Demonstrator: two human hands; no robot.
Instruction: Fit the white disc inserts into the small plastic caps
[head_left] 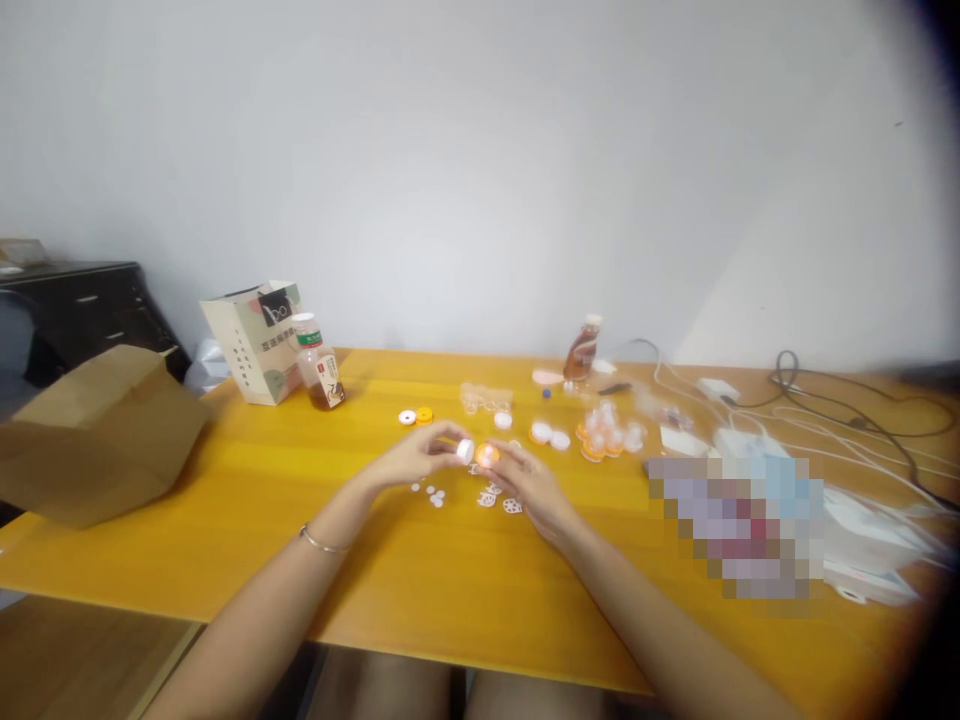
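Between the fingers of my left hand (426, 455) is a small white round cap (465, 452). My right hand (529, 485) grips a round orange-and-white piece (487, 456) close beside that cap; a gap seems to lie between the two. Below the hands, white spoked discs (512, 506) lie on the table, partly hidden by the right fingers. Several small white discs (435, 496) are scattered under my left wrist. Farther back sit a white ring (406, 417) and an orange ring (424, 415).
On the wooden table (420, 590), a pile of orange-and-white pieces (609, 435) and a clear plastic tray (486, 398) lie behind the hands. Drink bottles (322, 370) (583, 350) stand at the back. A brown paper bag (112, 435) is left; cables (847, 425) tangle at right.
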